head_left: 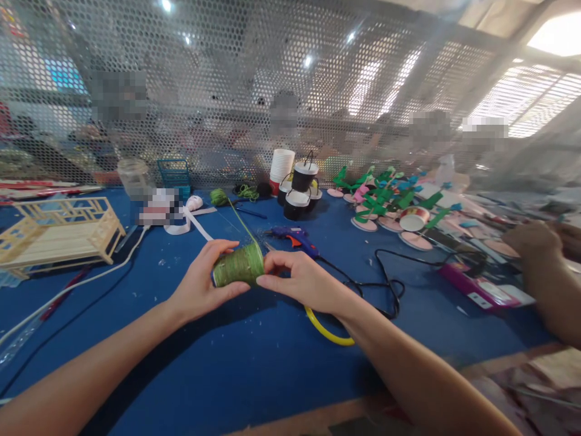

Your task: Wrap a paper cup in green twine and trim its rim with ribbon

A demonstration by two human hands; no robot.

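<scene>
A cup-shaped piece [238,266] wound with green yarn lies sideways above the blue table, a bit of blue showing at its left end. My left hand [197,281] is wrapped round its left part, thumb below and fingers above. At the right end, my right hand [302,278] is closed with thumb and fingertips on the rim. A green yarn strand [242,223] runs from the piece back to a green yarn ball [218,197]. Just behind my right hand lies a blue glue gun [295,236]. Under my right wrist a yellow ring [329,335] is partly hidden.
Small black buckets [297,206] and stacked white cups [282,165] stand against the perforated screen. Green paper plants [385,197] crowd the right, near another person's arm [551,278] and a purple power strip [476,287]. A wooden model bed [59,236] sits left; black cable [385,284] crosses the table.
</scene>
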